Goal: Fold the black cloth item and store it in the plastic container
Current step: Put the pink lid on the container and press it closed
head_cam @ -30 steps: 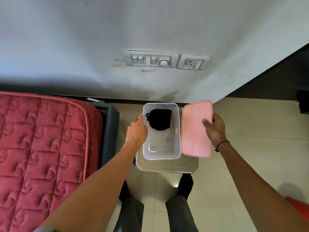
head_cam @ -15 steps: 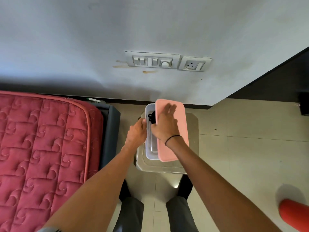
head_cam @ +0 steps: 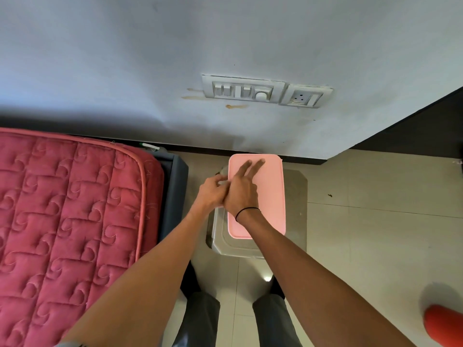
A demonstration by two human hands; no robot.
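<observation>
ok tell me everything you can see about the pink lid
The pink lid is a smooth, matte rounded rectangle, plastic by the look of it, with a slightly raised rim. It lies flat on top of the container, hiding nearly all of it, on a grey stool near the wall. The right hand presses on its left part, fingers spread; the left hand is at its left edge.

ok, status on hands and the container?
Right hand flat on pink lid, pressing it onto container. Left hand at container's left edge. Cloth hidden under lid. Nothing in the way.
</observation>
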